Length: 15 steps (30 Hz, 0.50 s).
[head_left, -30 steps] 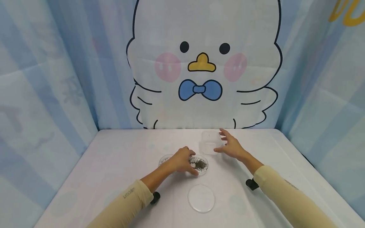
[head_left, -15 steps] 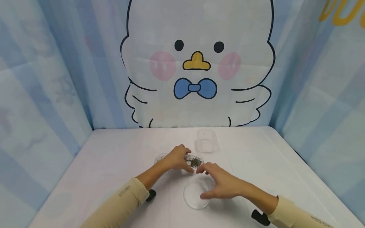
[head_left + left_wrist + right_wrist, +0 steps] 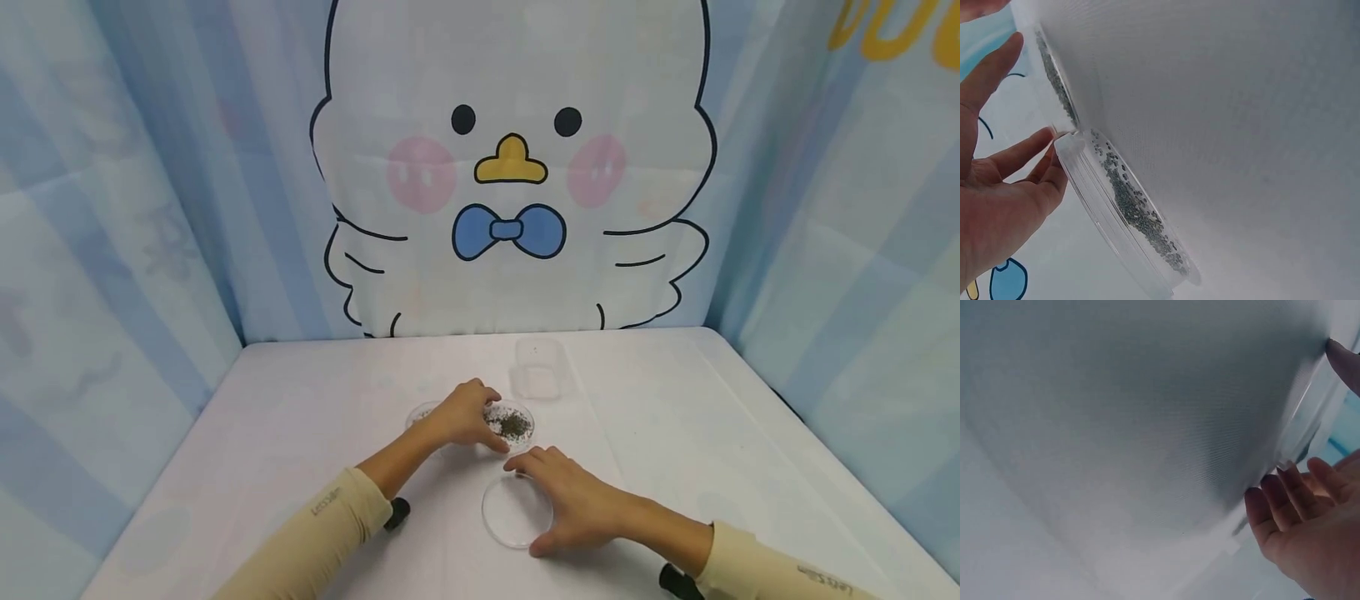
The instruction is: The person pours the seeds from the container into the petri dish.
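My left hand (image 3: pixel 461 417) reaches over two round clear petri dishes side by side. Its thumb and fingers span the right petri dish (image 3: pixel 513 425), which has dark grains and white bits in it. The left dish (image 3: pixel 420 412) is mostly hidden behind that hand in the head view; the left wrist view shows dark grains through its clear wall (image 3: pixel 1094 203). Nearer me, a clear round lid (image 3: pixel 517 512) lies flat on the table. My right hand (image 3: pixel 577 504) holds its edge, thumb at the near side and fingers (image 3: pixel 1291 490) at the far side.
Behind the dishes, near the table's back edge, stands a clear plastic box (image 3: pixel 538 379). The white table (image 3: pixel 315 400) meets a curtain (image 3: pixel 510 292) with a cartoon bird at the back, and more curtain hangs along both sides.
The right hand has come from beside the clear box at the back, toward me, down to the round lid. The left hand has stayed at the dish. The whole view has shifted slightly.
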Motion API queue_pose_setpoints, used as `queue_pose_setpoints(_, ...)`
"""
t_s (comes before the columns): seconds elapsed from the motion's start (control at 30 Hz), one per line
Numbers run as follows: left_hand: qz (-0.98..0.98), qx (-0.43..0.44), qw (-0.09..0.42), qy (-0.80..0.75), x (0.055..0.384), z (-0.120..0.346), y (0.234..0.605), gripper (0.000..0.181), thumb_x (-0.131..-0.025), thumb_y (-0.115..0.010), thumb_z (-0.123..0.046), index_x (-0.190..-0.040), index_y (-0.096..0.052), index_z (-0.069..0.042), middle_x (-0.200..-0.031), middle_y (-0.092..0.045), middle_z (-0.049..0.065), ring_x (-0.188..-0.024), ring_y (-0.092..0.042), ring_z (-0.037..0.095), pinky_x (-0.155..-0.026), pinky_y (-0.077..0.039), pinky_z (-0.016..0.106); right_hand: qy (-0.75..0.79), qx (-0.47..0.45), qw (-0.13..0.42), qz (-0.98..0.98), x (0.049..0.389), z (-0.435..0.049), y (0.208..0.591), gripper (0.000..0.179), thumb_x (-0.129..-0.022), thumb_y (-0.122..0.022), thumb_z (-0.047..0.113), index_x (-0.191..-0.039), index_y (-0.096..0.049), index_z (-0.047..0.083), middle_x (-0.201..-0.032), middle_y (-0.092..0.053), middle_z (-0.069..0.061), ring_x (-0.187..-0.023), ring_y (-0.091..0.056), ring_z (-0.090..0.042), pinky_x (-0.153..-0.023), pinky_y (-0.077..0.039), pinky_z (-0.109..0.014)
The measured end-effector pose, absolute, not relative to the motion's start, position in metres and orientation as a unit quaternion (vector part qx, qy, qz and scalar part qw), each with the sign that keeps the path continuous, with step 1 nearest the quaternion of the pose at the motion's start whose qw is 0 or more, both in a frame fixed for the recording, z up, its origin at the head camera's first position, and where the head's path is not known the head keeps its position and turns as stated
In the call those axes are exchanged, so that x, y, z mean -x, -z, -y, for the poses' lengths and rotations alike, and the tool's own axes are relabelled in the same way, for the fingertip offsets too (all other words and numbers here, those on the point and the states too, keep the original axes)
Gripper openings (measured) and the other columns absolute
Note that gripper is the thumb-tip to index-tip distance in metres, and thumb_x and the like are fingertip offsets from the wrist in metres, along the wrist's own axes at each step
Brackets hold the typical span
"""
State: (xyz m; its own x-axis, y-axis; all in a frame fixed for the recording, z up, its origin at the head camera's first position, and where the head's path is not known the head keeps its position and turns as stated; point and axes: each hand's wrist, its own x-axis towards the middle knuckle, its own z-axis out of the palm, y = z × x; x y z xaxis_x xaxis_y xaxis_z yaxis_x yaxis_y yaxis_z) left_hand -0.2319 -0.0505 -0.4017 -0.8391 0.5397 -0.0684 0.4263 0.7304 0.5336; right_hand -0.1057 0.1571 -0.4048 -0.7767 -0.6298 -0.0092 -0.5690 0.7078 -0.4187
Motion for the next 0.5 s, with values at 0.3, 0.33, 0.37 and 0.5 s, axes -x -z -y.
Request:
queue_pose_setpoints(0.3, -0.92, -0.266, 0.112, -0.265, 0.234, 0.052, 0.401, 0.085, -0.07, -0.098, -0.035, -0.14, -0.062, -0.001, -0.124, -0.062, 0.016, -0.117, -0.06, 0.031, -0.106, -0.052, 0.045, 0.249, 0.252, 0.085, -0.931, 0.121, -0.191, 0.407, 0.09, -0.069, -0.095, 0.031, -0.145, -0.05, 0.012, -0.134, -0.056, -0.001, -0.123, -0.051, -0.022, -0.104, -0.048, -0.044)
queue_pose_setpoints(0.33, -0.919, -0.267, 0.113, -0.266, 0.233, 0.052, 0.401, 0.085, -0.071, -0.098, -0.035, -0.14, -0.062, 0.0, -0.124, -0.062, 0.016, -0.117, -0.06, 0.031, -0.106, -0.052, 0.045, 0.25, 0.242, 0.083, -0.934, 0.124, -0.197, 0.408, 0.091, -0.069, -0.096, 0.031, -0.145, -0.05, 0.012, -0.134, -0.056, -0.001, -0.123, -0.051, -0.023, -0.104, -0.048, -0.045)
queue_pose_setpoints(0.37, -0.919, -0.267, 0.114, -0.268, 0.233, 0.052, 0.4, 0.085, -0.071, -0.098, -0.034, -0.14, -0.062, 0.0, -0.124, -0.062, 0.016, -0.117, -0.06, 0.032, -0.106, -0.052, 0.046, 0.25, 0.232, 0.08, -0.937, 0.126, -0.202, 0.409, 0.091, -0.069, -0.096, 0.032, -0.145, -0.05, 0.012, -0.135, -0.056, -0.002, -0.123, -0.051, -0.024, -0.103, -0.049, -0.046)
queue_pose_setpoints(0.5, -0.917, -0.266, 0.117, -0.273, 0.231, 0.051, 0.399, 0.085, -0.071, -0.098, -0.033, -0.14, -0.062, 0.0, -0.124, -0.061, 0.017, -0.117, -0.059, 0.032, -0.106, -0.051, 0.046, 0.244, 0.194, 0.059, -0.948, 0.135, -0.223, 0.412, 0.09, -0.069, -0.097, 0.031, -0.145, -0.051, 0.013, -0.134, -0.058, -0.002, -0.123, -0.052, -0.024, -0.102, -0.049, -0.049)
